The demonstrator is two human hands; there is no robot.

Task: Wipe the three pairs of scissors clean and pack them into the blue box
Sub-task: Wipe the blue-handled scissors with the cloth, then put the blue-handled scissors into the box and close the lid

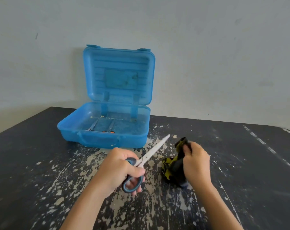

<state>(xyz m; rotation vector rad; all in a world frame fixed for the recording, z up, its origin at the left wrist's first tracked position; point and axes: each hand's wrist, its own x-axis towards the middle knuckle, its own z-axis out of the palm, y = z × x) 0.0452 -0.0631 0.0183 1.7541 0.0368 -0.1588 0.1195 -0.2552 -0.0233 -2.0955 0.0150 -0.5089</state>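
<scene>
The blue box (104, 140) is set open on the bench (32, 163), beyond the left hand's fingers (137, 171) and a little to their left, with its lid upright. Inside it 2 pairs are seen lying side by side, well apart from both hands: a dark-handled pair (93, 125) and an orange-handled pair (111, 125).

The left hand (119, 168) is curled round the grey-blue handle loops of the third pair of scissors (151, 152). The blades are shut and point up and to the right, away from the fingers, towards the box's near right corner. This pair is judged light and stiff, with smooth blades that may slip under a wipe and a sharp tip and edges. Hold is therefore best taken at the handles, and the flats wiped from pivot to tip.

Just right of the blades, and apparently not touching them, a dark and yellow cloth (171, 166) is bunched in the right hand (197, 165), whose fingers (188, 147) are closed tightly round its upper part. It is judged soft and limp, and its lower folds seem to rest on the bench.
</scene>
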